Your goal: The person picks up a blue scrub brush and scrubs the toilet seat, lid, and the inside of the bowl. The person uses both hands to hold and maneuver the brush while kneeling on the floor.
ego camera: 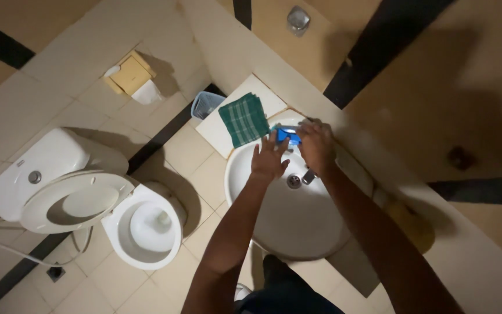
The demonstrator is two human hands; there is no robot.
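Observation:
Both my hands are over the back of a white round washbasin [262, 221]. My right hand [316, 145] grips a small blue object [286, 136] above the tap [308, 176]. My left hand [269, 158] reaches beside it, fingers spread and touching the blue object's lower edge. The drain [293, 181] shows just below my hands. A folded green checked cloth [243, 119] lies on the white ledge [216, 131] left of the basin.
A white toilet [146, 227] with raised lid [74, 200] and cistern [27, 171] stands at the left. A paper holder [129, 75] hangs on the tiled wall. A small blue bin [206, 104] sits in the corner. A yellowish object [416, 224] rests right of the basin.

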